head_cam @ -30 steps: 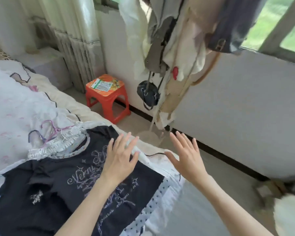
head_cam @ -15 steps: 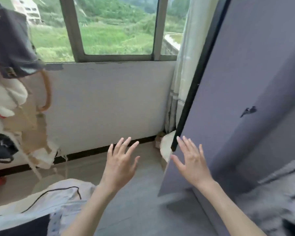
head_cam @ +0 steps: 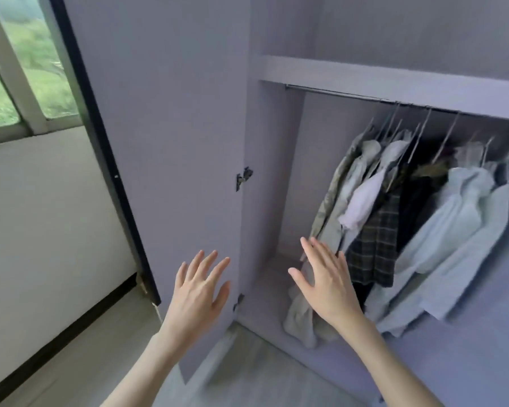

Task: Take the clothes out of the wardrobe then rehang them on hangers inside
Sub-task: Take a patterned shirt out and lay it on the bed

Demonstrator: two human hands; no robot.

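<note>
Both hands are spread flat and hold nothing: the left hand [head_cam: 199, 289] before the open door [head_cam: 171, 142], the right hand [head_cam: 325, 282] before the wardrobe [head_cam: 276, 177]. The clothes [head_cam: 394, 218] hang on hangers [head_cam: 417, 136] from the rail [head_cam: 335, 94], just beyond the right fingertips.

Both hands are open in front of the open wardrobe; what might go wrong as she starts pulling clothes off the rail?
The hangers sit packed together on the rail, so lifting one may drag its neighbours off. The beige jacket trails onto the wardrobe floor and might snag. The open door stands close beside the left hand, which may knock it.
</note>
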